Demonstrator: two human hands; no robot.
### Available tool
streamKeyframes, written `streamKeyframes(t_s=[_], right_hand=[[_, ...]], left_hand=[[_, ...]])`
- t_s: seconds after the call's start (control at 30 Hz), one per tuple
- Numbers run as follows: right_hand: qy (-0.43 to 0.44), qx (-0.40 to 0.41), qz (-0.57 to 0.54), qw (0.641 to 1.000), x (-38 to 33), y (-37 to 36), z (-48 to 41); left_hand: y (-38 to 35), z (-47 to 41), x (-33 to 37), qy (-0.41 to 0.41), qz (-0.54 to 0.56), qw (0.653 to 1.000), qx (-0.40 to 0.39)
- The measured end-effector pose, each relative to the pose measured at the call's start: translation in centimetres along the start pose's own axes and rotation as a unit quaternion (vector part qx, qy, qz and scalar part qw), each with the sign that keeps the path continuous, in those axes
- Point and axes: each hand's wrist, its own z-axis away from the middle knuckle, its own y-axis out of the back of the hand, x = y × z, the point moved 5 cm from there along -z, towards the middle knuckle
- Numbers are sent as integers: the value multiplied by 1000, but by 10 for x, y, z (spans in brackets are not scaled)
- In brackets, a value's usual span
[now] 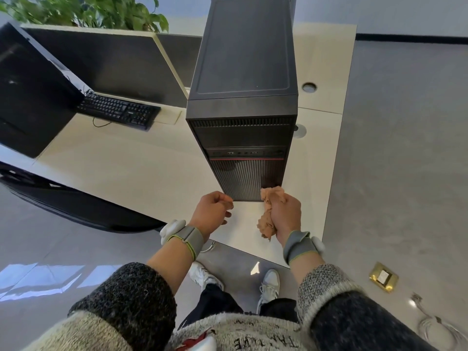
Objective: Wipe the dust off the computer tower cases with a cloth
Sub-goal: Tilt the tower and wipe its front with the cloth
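Observation:
A black computer tower case (pixel 244 72) stands upright on the cream desk (pixel 131 168), its ribbed front panel facing me. My right hand (pixel 286 214) grips a crumpled tan cloth (pixel 268 211), and the cloth's upper end touches the lower right corner of the front panel. My left hand (pixel 212 209) hovers at the lower left corner of the case with its fingers curled and nothing in them. Both wrists wear grey straps.
A black keyboard (pixel 119 111) and a dark monitor (pixel 27 97) sit on the desk to the left. A black chair edge (pixel 76 206) lies below them. A green plant (pixel 96 11) stands behind the divider. Round cable holes (pixel 309 87) lie right of the case. A brass floor socket (pixel 383 276) and a cable are on the grey floor.

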Motion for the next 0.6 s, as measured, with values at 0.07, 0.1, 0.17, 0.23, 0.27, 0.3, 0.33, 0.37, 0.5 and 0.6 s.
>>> streamKeyframes(t_s=[0.07, 0.1, 0.17, 0.23, 0.27, 0.3, 0.33, 0.37, 0.5, 0.6], right_hand=[[-32, -7, 1, 999, 7, -2, -6], [-40, -9, 3, 999, 5, -3, -4], [-26, -17, 3, 1000, -3, -5, 6], [20, -13, -23, 999, -17, -5, 20], [40, -12, -25, 999, -20, -4, 19], [47, -9, -27, 999, -21, -4, 19], [31, -4, -33, 999, -16, -4, 16], [4, -1, -41, 999, -10, -4, 11], [-59, -9, -60, 996, 0, -12, 7], [20, -14, -46, 999, -14, -13, 18]], left_hand=[[-2, 3, 0, -1, -3, 1000, -5], [-2, 4, 0, -3, -5, 1000, -7], [0, 4, -3, -1, -1, 1000, -6], [3, 4, -5, -3, 4, 1000, -3], [4, 4, -6, -1, 8, 1000, 0], [6, 4, -7, 2, 11, 1000, 2], [8, 6, -9, 5, 12, 1000, 2], [8, 6, -10, 8, 14, 1000, 1], [11, 9, -14, 7, 20, 1000, -2], [17, 8, -20, 10, 32, 999, 4]])
